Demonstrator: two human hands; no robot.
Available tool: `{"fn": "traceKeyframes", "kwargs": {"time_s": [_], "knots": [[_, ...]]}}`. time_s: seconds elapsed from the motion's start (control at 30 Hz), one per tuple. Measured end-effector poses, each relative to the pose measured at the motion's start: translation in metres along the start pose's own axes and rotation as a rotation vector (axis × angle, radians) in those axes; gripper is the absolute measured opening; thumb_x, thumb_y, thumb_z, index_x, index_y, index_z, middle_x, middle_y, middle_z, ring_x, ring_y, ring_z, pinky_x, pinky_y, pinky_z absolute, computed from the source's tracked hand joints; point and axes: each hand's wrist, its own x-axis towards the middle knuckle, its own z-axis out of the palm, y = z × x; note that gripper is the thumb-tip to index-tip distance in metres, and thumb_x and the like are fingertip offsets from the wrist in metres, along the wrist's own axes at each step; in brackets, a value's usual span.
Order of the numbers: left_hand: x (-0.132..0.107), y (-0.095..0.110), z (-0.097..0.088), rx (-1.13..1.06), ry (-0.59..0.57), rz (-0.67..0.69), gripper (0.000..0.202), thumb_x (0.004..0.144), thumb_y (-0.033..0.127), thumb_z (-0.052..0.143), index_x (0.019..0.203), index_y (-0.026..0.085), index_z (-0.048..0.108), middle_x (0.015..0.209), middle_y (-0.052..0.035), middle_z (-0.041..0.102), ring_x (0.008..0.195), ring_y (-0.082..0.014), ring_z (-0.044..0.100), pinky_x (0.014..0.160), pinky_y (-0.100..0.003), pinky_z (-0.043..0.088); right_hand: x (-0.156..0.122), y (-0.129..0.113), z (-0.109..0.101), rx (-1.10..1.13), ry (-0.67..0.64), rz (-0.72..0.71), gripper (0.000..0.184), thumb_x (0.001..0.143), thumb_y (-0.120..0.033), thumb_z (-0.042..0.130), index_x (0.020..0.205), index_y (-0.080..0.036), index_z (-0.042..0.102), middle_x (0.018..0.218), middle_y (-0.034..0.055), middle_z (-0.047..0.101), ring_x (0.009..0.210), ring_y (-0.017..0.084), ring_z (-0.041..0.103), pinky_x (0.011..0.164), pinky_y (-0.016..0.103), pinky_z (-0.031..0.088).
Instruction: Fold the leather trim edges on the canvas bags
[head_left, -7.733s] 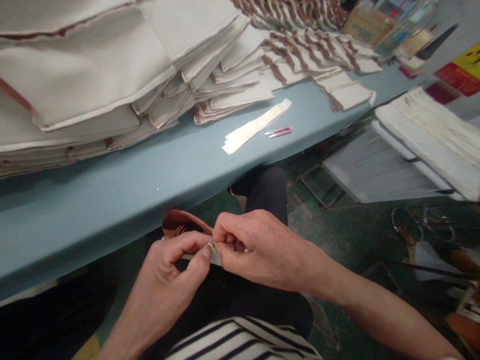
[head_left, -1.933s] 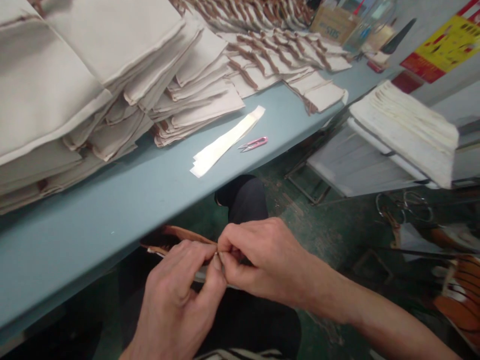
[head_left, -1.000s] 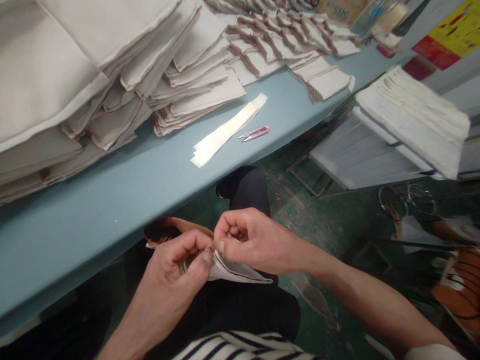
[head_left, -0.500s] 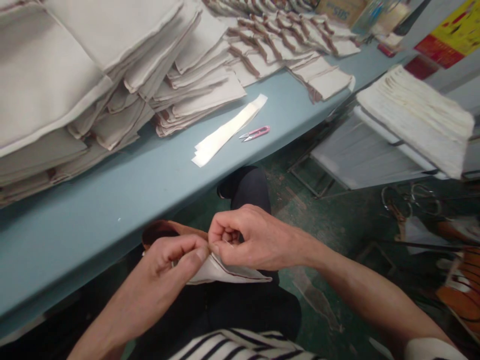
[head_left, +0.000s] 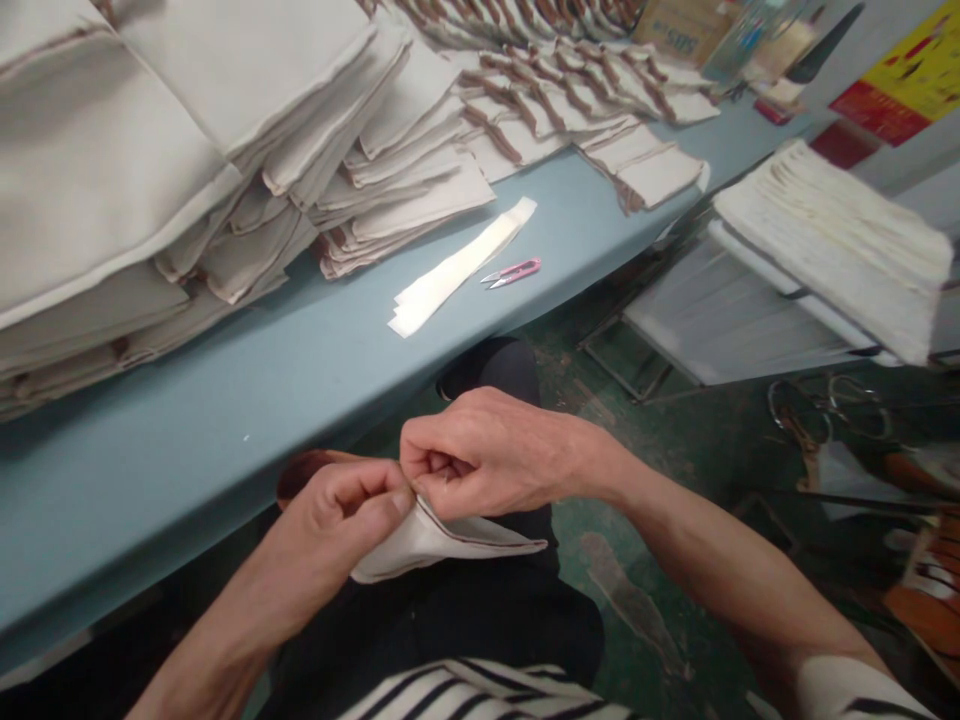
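Observation:
Above my lap, a white stitched fabric piece (head_left: 457,543) with a dark seam along its edge is pinched between both hands. My left hand (head_left: 349,515) is closed on its upper edge, thumb over the curled fingers. Right against it, my right hand (head_left: 480,455) is closed at the same edge, thumb and forefinger pressed together. Whether a thread or needle lies in the right fingertips is too small to tell. A brown part (head_left: 304,470) shows behind my left hand; I cannot tell if it joins the fabric piece.
On the blue table (head_left: 247,375) lie pink thread snips (head_left: 514,272) and pale strips (head_left: 461,270). Stacked fabric pieces (head_left: 90,170) fill its left side, with brown-edged pieces (head_left: 555,90) farther back. White cloths (head_left: 832,235) are piled on a stand at right.
My right hand has shifted slightly left and up, closer over my left fingers. More of the fabric piece shows beneath the hands. The whole view has tilted a little.

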Motion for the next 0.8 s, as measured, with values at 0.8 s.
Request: {"fn": "traceKeyframes", "kwargs": {"time_s": [0.8], "knots": [[-0.012,-0.009,0.011,0.044,0.136,0.024,0.035,0.092,0.049,0.061,0.073,0.020,0.068,0.066,0.0011,0.057,0.059,-0.0152,0.048,0.051,-0.023,0.037,-0.003,0.008,0.011,0.169,0.030,0.034,0.006,0.083,-0.015,0.060,0.082,-0.021,0.057,0.066,-0.0087,0.056,0.058,0.009,0.050,0.059,0.022,0.034]]}}
